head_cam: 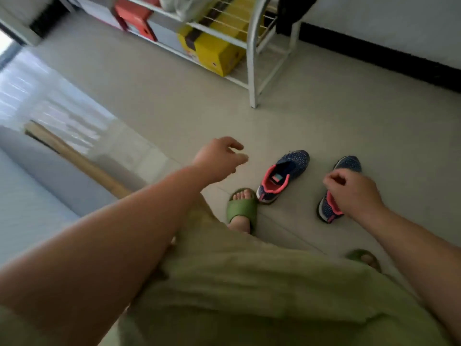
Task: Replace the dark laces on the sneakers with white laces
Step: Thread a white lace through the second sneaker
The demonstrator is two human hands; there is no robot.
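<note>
Two navy knit sneakers with pink lining lie on the pale floor. The left sneaker (284, 174) sits just beyond my green slipper, toe pointing away. The right sneaker (348, 164) is partly hidden behind my right hand (355, 193), whose fingers are loosely curled with nothing visible in them; I cannot tell whether it touches the shoe. My left hand (220, 159) reaches forward, left of the left sneaker and apart from it, fingers relaxed and holding nothing. The frame is blurred and no laces can be made out.
A white metal shoe rack (252, 58) stands at the back with a yellow box (217, 52) and a red box (136, 13) on it. A dark baseboard (379, 56) runs along the right wall. My feet wear green slippers (242, 208).
</note>
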